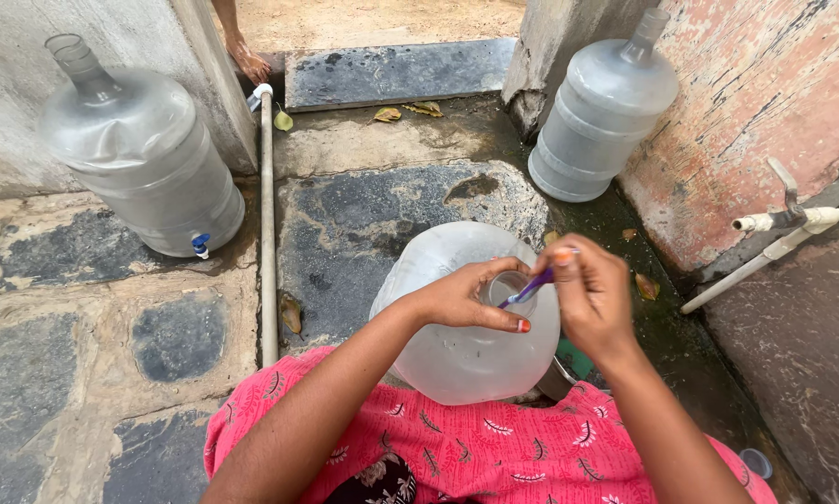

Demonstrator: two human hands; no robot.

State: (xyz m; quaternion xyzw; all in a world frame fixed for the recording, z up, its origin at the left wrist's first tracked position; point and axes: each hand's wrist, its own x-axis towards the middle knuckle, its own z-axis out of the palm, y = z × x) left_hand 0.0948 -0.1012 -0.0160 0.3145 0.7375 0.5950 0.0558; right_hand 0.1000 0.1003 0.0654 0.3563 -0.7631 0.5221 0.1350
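Observation:
A large clear plastic water jug (457,355) leans against my lap, its mouth facing up. My left hand (461,297) grips the jug's neck (508,285). My right hand (589,291) pinches a thin purple-handled brush (529,289) whose end goes into the jug's mouth. My pink patterned skirt (494,448) lies under the jug.
Two more large clear jugs stand nearby: one with a small blue tap (139,149) at the left wall, one (601,107) at the right wall. A white pipe (268,224) runs along the wet stone floor. A white tap (783,222) sticks out at right. Another person's foot (249,61) is at the top.

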